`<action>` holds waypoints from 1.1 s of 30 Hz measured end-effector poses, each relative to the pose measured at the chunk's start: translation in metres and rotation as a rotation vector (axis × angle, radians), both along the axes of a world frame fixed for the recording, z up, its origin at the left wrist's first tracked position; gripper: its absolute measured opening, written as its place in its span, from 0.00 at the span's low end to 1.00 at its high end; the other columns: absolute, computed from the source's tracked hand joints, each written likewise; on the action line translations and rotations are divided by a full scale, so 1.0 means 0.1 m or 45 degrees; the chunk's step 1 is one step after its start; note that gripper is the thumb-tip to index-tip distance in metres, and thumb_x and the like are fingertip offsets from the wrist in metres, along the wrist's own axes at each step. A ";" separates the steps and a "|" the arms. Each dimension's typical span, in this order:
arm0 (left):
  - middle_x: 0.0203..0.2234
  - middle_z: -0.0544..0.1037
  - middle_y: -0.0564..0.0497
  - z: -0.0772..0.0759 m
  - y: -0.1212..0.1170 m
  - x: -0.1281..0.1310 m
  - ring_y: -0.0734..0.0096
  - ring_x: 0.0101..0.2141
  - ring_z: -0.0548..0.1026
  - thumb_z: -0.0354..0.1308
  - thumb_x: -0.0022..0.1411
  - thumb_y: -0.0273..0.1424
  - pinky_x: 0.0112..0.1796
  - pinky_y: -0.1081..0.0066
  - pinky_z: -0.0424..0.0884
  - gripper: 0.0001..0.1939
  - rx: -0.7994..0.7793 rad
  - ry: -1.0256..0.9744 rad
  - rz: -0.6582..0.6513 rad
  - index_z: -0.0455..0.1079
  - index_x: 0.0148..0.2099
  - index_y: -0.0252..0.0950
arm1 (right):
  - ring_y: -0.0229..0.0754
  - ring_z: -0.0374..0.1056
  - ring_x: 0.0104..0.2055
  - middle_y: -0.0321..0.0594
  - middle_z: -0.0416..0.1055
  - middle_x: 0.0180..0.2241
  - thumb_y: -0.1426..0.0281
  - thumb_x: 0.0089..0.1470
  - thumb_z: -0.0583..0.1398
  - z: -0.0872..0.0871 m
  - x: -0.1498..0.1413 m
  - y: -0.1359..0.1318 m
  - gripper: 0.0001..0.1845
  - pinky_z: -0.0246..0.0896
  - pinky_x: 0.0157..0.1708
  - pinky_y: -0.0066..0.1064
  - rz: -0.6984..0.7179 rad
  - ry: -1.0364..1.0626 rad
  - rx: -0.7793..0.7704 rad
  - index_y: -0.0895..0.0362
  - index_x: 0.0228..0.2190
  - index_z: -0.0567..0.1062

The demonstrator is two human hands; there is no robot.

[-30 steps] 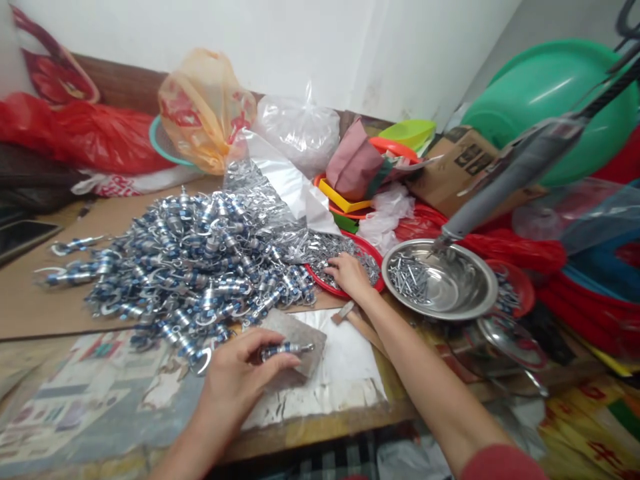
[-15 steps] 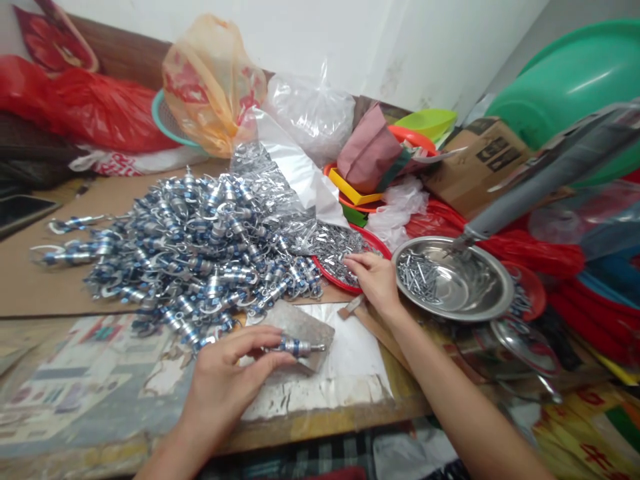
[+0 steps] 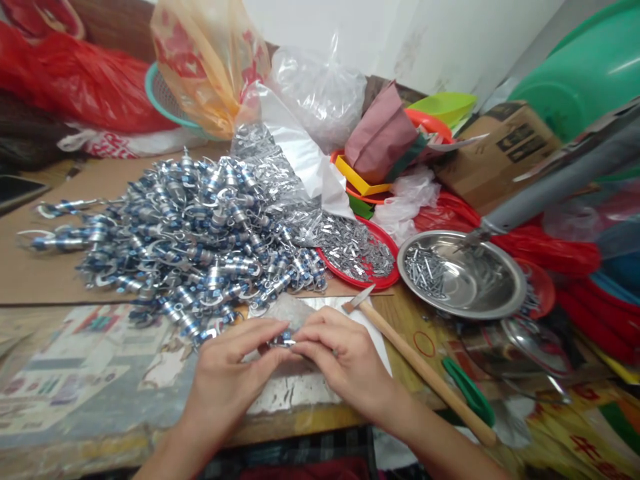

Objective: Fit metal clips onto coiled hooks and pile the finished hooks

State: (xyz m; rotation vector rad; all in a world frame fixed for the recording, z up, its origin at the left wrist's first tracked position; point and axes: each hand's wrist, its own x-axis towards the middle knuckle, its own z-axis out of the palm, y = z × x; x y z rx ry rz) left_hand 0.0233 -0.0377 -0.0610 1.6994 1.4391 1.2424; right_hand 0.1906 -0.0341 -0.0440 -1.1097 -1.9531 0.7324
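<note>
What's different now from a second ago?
The right hand left the red tray and came across to the left hand, its fingers now at the metal part. I can't tell if it brought a piece. The hammer shows more. The left hand still holds the part; the pile and bowl stayed.

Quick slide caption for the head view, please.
Left hand and right hand meet at a metal assembly, wooden-handled hammer lying alongside.

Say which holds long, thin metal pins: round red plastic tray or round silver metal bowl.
The silver metal bowl; the red plastic tray holds small, flat metal pieces instead.
</note>
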 end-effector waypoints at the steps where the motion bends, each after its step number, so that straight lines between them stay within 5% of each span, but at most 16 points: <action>1: 0.27 0.83 0.49 0.01 0.01 0.00 0.63 0.29 0.79 0.65 0.43 0.32 0.32 0.70 0.75 0.07 -0.001 -0.009 -0.019 0.79 0.30 0.42 | 0.37 0.66 0.31 0.38 0.70 0.26 0.75 0.53 0.58 -0.01 -0.01 0.00 0.07 0.62 0.30 0.27 0.000 -0.020 0.019 0.58 0.27 0.76; 8: 0.28 0.82 0.51 0.05 0.03 -0.04 0.65 0.31 0.78 0.63 0.44 0.31 0.34 0.71 0.74 0.04 -0.256 -0.170 -0.132 0.79 0.24 0.46 | 0.38 0.68 0.34 0.41 0.71 0.31 0.74 0.54 0.57 -0.01 0.02 -0.05 0.06 0.66 0.34 0.28 0.059 0.031 0.127 0.59 0.34 0.75; 12: 0.28 0.82 0.51 0.11 0.03 -0.06 0.63 0.33 0.78 0.64 0.42 0.34 0.37 0.69 0.73 0.02 -0.495 -0.300 -0.113 0.78 0.22 0.47 | 0.40 0.69 0.38 0.46 0.72 0.35 0.77 0.53 0.58 -0.07 0.13 -0.09 0.12 0.67 0.36 0.29 0.132 -0.069 0.538 0.61 0.41 0.72; 16: 0.28 0.82 0.50 0.17 0.02 -0.06 0.62 0.33 0.78 0.63 0.42 0.35 0.38 0.67 0.72 0.03 -0.494 -0.273 -0.147 0.78 0.21 0.45 | 0.40 0.71 0.36 0.44 0.75 0.31 0.78 0.55 0.56 -0.07 0.20 -0.11 0.10 0.68 0.35 0.29 0.237 -0.336 0.864 0.60 0.39 0.73; 23: 0.24 0.80 0.52 0.27 0.00 -0.06 0.66 0.28 0.77 0.62 0.47 0.32 0.32 0.71 0.73 0.06 -0.445 -0.266 -0.388 0.76 0.20 0.43 | 0.40 0.72 0.34 0.45 0.76 0.31 0.77 0.54 0.55 -0.03 0.18 -0.16 0.09 0.68 0.32 0.29 0.285 -0.368 0.908 0.60 0.37 0.73; 28: 0.24 0.80 0.52 0.27 -0.02 -0.11 0.66 0.29 0.77 0.61 0.48 0.31 0.33 0.72 0.73 0.07 -0.446 -0.285 -0.465 0.76 0.21 0.43 | 0.37 0.72 0.31 0.43 0.76 0.32 0.77 0.54 0.54 -0.07 0.13 -0.23 0.10 0.67 0.29 0.27 0.133 -0.249 0.840 0.57 0.36 0.73; 33: 0.22 0.81 0.52 0.11 -0.10 -0.03 0.69 0.25 0.77 0.64 0.46 0.34 0.28 0.75 0.73 0.04 -0.671 -0.524 -0.215 0.77 0.24 0.40 | 0.37 0.72 0.31 0.43 0.76 0.31 0.80 0.51 0.57 -0.11 0.05 -0.24 0.10 0.68 0.30 0.25 -0.013 -0.036 0.596 0.57 0.34 0.75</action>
